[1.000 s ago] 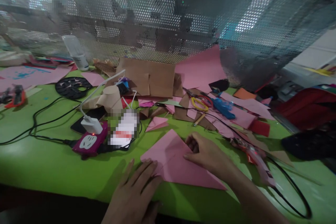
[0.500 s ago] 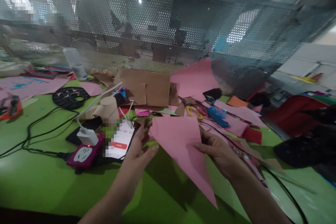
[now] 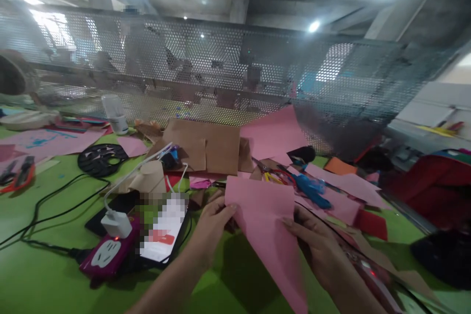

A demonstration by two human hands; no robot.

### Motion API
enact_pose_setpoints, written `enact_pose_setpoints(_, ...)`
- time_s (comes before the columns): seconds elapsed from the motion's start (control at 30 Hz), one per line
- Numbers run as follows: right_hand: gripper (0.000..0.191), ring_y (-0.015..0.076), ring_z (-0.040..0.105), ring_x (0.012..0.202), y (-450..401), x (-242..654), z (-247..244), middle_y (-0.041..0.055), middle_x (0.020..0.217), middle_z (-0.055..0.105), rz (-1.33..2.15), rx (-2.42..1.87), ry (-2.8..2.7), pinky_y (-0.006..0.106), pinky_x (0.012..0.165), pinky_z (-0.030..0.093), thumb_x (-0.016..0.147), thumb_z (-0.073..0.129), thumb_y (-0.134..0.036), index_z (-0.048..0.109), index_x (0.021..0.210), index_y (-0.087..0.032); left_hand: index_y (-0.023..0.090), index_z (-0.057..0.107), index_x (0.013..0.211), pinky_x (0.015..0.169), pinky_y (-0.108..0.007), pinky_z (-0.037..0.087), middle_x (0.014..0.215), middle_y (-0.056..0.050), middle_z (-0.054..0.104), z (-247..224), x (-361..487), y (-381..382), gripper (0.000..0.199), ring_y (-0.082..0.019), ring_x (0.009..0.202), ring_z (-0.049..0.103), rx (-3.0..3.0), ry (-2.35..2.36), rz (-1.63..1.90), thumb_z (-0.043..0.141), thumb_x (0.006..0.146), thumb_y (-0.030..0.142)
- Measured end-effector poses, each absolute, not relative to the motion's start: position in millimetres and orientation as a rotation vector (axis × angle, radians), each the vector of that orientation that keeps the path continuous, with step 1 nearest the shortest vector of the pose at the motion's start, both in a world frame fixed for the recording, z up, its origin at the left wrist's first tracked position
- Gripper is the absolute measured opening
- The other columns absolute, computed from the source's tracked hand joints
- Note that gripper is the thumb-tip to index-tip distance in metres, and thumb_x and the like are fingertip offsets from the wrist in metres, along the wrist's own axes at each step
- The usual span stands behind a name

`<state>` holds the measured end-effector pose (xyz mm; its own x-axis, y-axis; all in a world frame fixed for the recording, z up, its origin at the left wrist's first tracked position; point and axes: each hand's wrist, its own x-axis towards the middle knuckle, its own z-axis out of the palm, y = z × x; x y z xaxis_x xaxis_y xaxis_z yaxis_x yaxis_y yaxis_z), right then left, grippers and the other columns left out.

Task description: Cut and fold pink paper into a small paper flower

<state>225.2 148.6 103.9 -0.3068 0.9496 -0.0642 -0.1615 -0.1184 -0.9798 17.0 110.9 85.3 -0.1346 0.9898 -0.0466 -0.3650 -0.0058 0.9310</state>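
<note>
A pink sheet of paper (image 3: 263,225), pointed at its lower end, is held up over the green table (image 3: 44,284). My left hand (image 3: 211,225) pinches its upper left edge between thumb and fingers. On the right edge, my right hand (image 3: 312,235) grips the sheet, thumb on the front and fingers behind. The paper bends slightly between the two hands. Just left of my left hand lies a phone (image 3: 167,228) with a lit screen. Behind the sheet, blue-handled scissors (image 3: 312,189) rest among paper scraps.
A purple power strip (image 3: 110,255) with a white charger (image 3: 116,223) and cables sits at left. Brown cardboard (image 3: 206,144) and a large pink sheet (image 3: 274,132) stand before a perforated metal screen (image 3: 221,73). A white bottle (image 3: 115,115) and orange tool (image 3: 22,176) are further left.
My left hand has closed from near the sheet onto its upper left edge. The view has tilted upward, so everything sits lower in the picture. My right hand keeps its hold.
</note>
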Motion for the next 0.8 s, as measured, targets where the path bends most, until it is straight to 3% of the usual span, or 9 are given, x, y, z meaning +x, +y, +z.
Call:
enact_pose_setpoints(0.13, 0.036, 0.0272, 0.072, 0.087, 146, 227, 96, 0.0075, 0.106, 0.076, 1.637, -1.033, -1.117, 0.037, 0.076, 0.055, 0.07, 0.079, -0.026, 0.071, 0.105, -0.024, 0.015, 0.065, 0.071, 0.058, -0.023, 0.038, 0.064, 0.0, 0.055, 82, 11, 107, 0.017, -0.012, 0.059, 0.048, 0.918, 1.004, 1.349, 0.061, 0.077, 0.031)
enact_pose_setpoints(0.33, 0.036, 0.028, 0.073, 0.079, 140, 221, 102, 0.0055, 0.096, 0.077, 1.69, -1.096, -0.973, 0.041, 0.074, 0.056, 0.066, 0.079, -0.023, 0.071, 0.102, -0.025, 0.015, 0.065, 0.07, 0.059, -0.022, 0.036, 0.064, 0.0, 0.057, 81, 9, 108, 0.008, -0.011, 0.059, 0.047, 0.858, 1.001, 1.386, 0.06, 0.073, 0.021)
enact_pose_setpoints(0.57, 0.017, 0.0184, 0.064, 0.057, 139, 225, 100, 0.0007, 0.068, 0.07, 1.686, -1.086, -0.931, 0.026, 0.051, 0.049, 0.064, 0.08, -0.023, 0.071, 0.079, -0.024, 0.018, 0.072, 0.078, 0.06, -0.021, 0.038, 0.071, 0.0, 0.059, 78, 6, 109, 0.01, -0.011, 0.062, 0.049, 0.771, 0.982, 1.39, 0.064, 0.071, 0.021)
enact_pose_setpoints(0.67, 0.015, 0.0158, 0.059, 0.053, 137, 226, 102, -0.0001, 0.069, 0.067, 1.707, -1.04, -0.963, 0.024, 0.045, 0.043, 0.067, 0.078, -0.027, 0.069, 0.078, -0.025, 0.018, 0.069, 0.072, 0.057, -0.019, 0.035, 0.082, -0.001, 0.06, 80, 5, 107, 0.008, -0.01, 0.065, 0.049, 0.762, 0.954, 1.409, 0.062, 0.069, 0.017)
enact_pose_setpoints(0.8, 0.014, 0.0185, 0.062, 0.061, 134, 225, 107, 0.0012, 0.08, 0.069, 1.66, -1.017, -1.013, 0.026, 0.049, 0.046, 0.066, 0.076, -0.029, 0.067, 0.076, -0.025, 0.017, 0.069, 0.068, 0.054, -0.018, 0.034, 0.09, -0.002, 0.061, 87, 4, 103, 0.013, -0.01, 0.067, 0.051, 0.75, 0.98, 1.388, 0.057, 0.068, 0.014)
